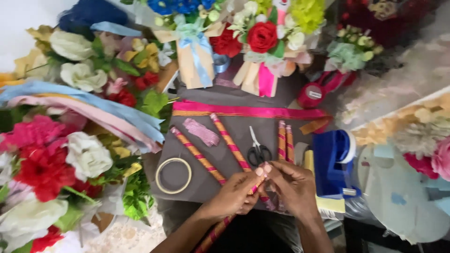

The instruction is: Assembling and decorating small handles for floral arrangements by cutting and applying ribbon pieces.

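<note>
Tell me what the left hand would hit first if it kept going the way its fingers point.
The left hand points up and right along the striped stick it holds. First it would likely meet the right hand, already touching it; beyond lie the scissors. Depth is unclear.

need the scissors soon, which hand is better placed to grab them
Right, probably. The scissors lie just above the right hand, almost at its fingertips. The left hand sits lower and grips the striped stick along its length, so it looks busier.
</note>
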